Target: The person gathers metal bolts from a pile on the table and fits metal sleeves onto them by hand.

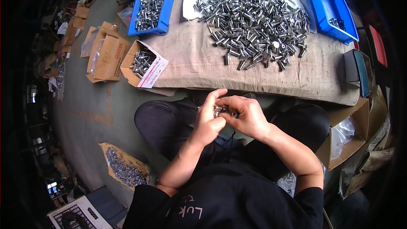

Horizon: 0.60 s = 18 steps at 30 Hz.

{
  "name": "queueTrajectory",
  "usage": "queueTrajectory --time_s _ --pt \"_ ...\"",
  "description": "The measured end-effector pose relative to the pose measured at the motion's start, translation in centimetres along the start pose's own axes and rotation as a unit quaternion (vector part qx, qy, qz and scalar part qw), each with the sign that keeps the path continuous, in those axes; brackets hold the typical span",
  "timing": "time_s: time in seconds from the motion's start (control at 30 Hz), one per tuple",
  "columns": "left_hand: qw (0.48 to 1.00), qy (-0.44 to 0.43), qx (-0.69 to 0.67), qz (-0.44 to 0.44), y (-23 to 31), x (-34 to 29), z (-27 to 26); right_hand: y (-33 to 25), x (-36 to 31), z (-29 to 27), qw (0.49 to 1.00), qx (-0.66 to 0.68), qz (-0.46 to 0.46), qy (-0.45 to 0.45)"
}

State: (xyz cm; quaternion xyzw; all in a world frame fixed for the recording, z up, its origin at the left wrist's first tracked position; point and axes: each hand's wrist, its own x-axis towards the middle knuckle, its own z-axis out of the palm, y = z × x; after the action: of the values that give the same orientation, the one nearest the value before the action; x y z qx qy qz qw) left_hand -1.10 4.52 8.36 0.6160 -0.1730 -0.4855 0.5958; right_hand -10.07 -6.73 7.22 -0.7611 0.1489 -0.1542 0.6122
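Observation:
Above my lap, my left hand [207, 121] and my right hand [249, 116] meet, both closed around a few small shiny metal cylinders [218, 111]. The left index finger points up and outward, while the left thumb rests near the right hand's fingertips. Fingers hide part of the pieces, and I cannot tell whether they are joined. Just beyond my hands, a cloth-covered table [186, 68] carries a large pile of similar metal cylinders [254, 25], some with wider heads. Part of that pile lies on a white sheet [190, 0].
Metal pieces fill a blue bin [173, 0] and a small cardboard box [157, 76] at left. Another blue bin [326, 6] at right holds a few. Open cartons [108, 57] [356, 123] flank me. Small parts lie on a yellowish sheet [140, 165] on the floor.

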Motion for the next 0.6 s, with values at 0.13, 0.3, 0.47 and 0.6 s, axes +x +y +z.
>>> queueTrajectory --time_s 0.13,0.3,0.47,0.6 --pt "0.956 0.030 0.265 0.122 1.0 -0.6 1.2 0.5 -0.3 0.1 0.996 -0.053 -0.076 0.013" --pt "0.968 -0.013 0.206 0.143 1.1 -1.0 1.0 0.6 -0.4 0.0 0.997 -0.003 -0.080 0.015" --pt "0.969 -0.067 -0.234 -0.029 0.3 -0.9 -1.2 0.3 -0.8 -0.2 0.994 0.108 -0.017 0.008" --pt "0.913 -0.046 -0.394 -0.090 -0.6 -0.2 -2.3 0.4 -0.6 -1.2 0.909 0.369 0.194 -0.015"
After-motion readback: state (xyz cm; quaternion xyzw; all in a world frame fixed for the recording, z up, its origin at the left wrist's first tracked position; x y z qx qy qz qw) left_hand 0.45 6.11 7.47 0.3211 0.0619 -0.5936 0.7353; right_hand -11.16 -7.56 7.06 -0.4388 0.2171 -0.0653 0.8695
